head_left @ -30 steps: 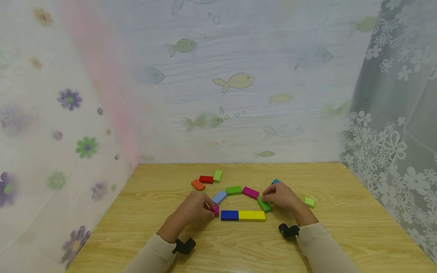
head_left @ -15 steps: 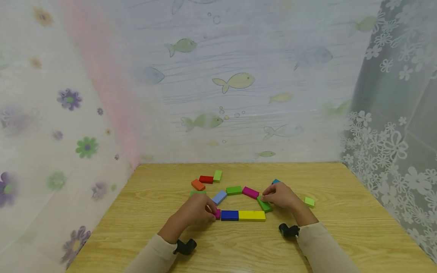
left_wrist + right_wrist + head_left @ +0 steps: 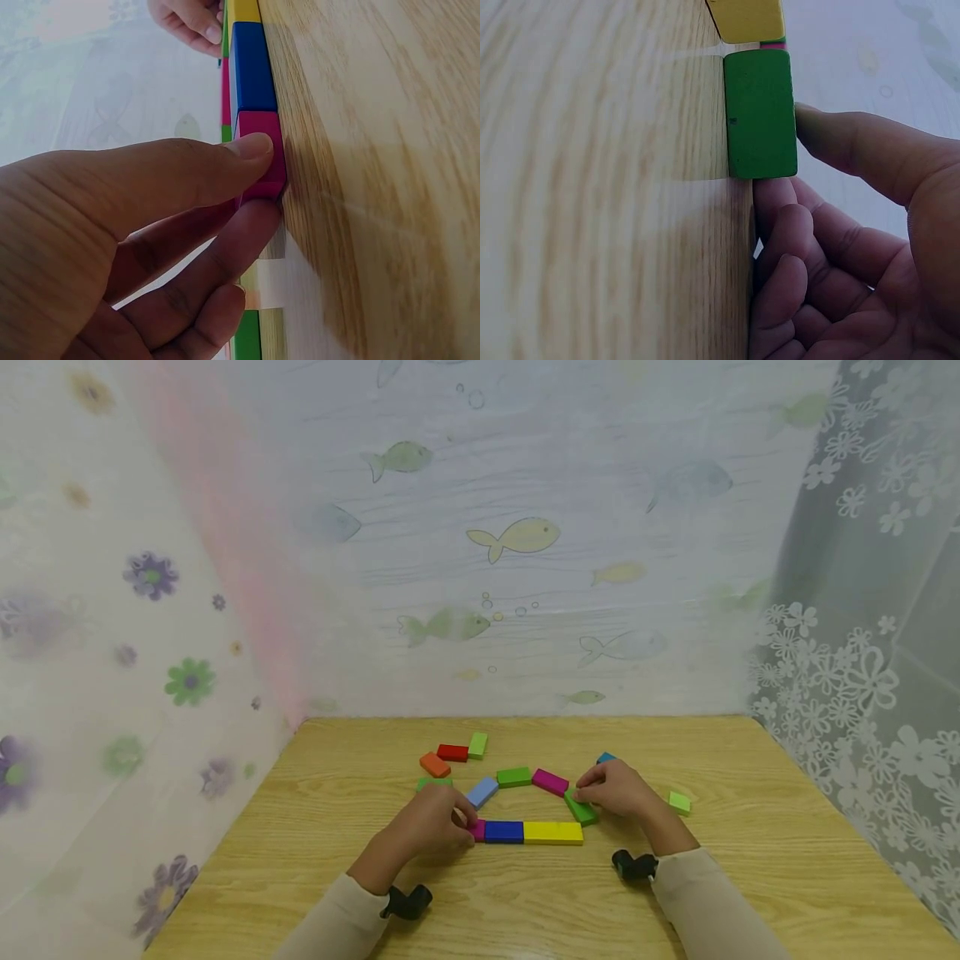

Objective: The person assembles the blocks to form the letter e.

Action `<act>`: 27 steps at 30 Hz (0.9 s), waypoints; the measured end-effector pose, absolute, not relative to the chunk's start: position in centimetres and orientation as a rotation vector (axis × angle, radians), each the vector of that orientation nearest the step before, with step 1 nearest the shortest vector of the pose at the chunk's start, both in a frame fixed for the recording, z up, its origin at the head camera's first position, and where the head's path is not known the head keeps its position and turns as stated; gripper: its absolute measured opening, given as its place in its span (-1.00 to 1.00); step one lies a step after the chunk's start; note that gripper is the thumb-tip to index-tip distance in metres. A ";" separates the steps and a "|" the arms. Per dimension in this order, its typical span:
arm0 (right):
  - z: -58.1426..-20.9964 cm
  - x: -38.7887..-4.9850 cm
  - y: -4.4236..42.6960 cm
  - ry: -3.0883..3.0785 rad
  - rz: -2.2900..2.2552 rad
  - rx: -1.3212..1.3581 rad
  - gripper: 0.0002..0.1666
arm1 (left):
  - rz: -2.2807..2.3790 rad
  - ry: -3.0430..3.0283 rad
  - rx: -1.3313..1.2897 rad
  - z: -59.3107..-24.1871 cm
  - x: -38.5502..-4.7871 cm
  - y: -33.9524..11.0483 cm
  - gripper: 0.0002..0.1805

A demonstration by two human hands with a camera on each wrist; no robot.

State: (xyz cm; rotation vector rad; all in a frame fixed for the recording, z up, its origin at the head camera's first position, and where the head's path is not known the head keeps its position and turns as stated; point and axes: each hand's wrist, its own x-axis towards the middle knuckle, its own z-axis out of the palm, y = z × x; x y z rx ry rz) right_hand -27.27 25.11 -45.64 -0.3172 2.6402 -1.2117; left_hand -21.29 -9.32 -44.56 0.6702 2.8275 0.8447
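Note:
My left hand (image 3: 426, 828) pinches a magenta block (image 3: 261, 124) between thumb and fingers. That block's end meets the dark blue block (image 3: 504, 832), which abuts a yellow block (image 3: 553, 833) in a straight row. At the right, my right hand (image 3: 621, 789) holds a slanted green block (image 3: 759, 112), thumb at its top edge and fingers beside it. Behind the row, a light blue block (image 3: 483, 792), another green block (image 3: 513, 777) and a second magenta block (image 3: 551, 782) form an arc with the slanted one. The left hand hides part of its block.
On the wooden table (image 3: 540, 910), an orange block (image 3: 435, 766), a red block (image 3: 453, 752) and a lime block (image 3: 477, 745) lie back left. One green block (image 3: 435, 784) is behind my left hand. A blue block (image 3: 606, 758) and a lime block (image 3: 679, 802) lie right.
My left hand has brought the magenta block toward me and slightly right, closing its gap with the dark blue block. My right hand has stayed at the slanted green block.

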 end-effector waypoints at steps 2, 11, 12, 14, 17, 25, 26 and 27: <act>-45.6 -27.3 25.1 2.641 -1.210 -0.320 -0.65 | 0.855 2.826 0.661 -44.6 -21.3 -9.3 -0.81; -45.8 -27.5 25.2 2.640 -1.213 -0.311 -0.67 | 0.902 2.812 0.662 -44.8 -21.4 -9.4 -0.78; -45.8 -27.5 25.2 2.640 -1.210 -0.316 -0.66 | 0.905 2.810 0.662 -44.8 -21.4 -9.4 -0.78; -45.8 -27.4 25.2 2.637 -1.212 -0.318 -0.66 | 0.913 2.808 0.659 -44.8 -21.4 -9.4 -0.78; -45.6 -27.2 25.1 2.636 -1.213 -0.328 -0.66 | 0.921 2.805 0.657 -44.7 -21.3 -9.4 -0.77; -45.5 -27.1 25.2 2.631 -1.227 -0.325 -0.63 | 0.914 2.804 0.653 -44.7 -21.2 -9.3 -0.77; -45.5 -27.1 25.2 2.630 -1.229 -0.324 -0.64 | 0.911 2.805 0.652 -44.7 -21.2 -9.3 -0.77; -45.5 -27.1 25.2 2.629 -1.230 -0.324 -0.64 | 0.908 2.805 0.652 -44.7 -21.2 -9.3 -0.77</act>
